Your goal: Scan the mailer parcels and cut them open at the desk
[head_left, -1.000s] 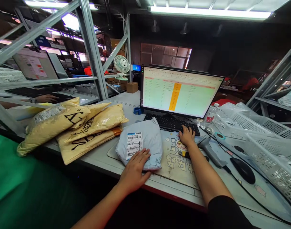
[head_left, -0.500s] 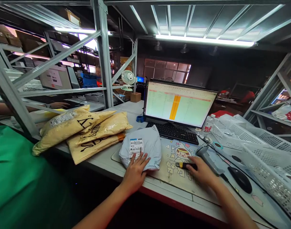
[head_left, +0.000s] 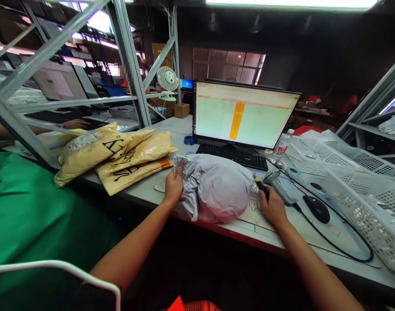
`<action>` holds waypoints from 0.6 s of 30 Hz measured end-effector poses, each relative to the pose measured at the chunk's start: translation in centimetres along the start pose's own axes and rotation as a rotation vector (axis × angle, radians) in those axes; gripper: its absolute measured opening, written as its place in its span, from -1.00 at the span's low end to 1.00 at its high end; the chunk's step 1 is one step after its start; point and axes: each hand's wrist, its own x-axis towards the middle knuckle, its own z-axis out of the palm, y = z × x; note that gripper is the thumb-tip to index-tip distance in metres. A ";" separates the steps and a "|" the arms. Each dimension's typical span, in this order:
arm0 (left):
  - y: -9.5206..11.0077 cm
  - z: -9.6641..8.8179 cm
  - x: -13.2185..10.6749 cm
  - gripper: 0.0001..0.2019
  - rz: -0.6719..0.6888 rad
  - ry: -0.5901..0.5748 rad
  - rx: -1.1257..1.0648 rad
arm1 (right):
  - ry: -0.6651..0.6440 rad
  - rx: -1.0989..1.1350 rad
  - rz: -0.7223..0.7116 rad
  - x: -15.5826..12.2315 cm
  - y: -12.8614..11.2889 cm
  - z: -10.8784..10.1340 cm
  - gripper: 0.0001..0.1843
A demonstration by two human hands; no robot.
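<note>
Two bare hands flank a grey plastic parcel (head_left: 223,190) at the centre of the frame.
From the lower left, the left forearm (head_left: 135,242) slants up to a left hand (head_left: 173,187) gripping the parcel's crumpled left edge, thumb pointing up along the plastic. From the lower right corner, the right forearm (head_left: 310,257) angles inward to a right hand (head_left: 275,208) curled around a black-and-yellow cutter (head_left: 263,187), its tip aimed up and left beside the parcel's right edge; whether they touch, I cannot tell. The parcel rests just in front of the keyboard (head_left: 232,153).
</note>
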 end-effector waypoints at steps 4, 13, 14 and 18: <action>-2.6 1.3 -0.9 -0.51 0.014 0.038 0.196 | 0.163 0.061 0.153 0.9 -0.5 -2.3 -0.16; -3.4 1.4 -1.4 -0.66 0.123 -0.023 0.342 | -0.531 0.028 -0.379 -1.3 -17.9 -4.3 -0.60; -3.5 1.3 -1.4 -0.66 0.134 -0.022 0.359 | -0.580 -0.040 -0.378 -1.0 -18.5 -3.9 -0.62; -3.7 1.0 -1.3 -0.68 0.099 -0.089 0.436 | -0.652 -0.176 -0.241 1.7 -14.7 -3.1 -0.68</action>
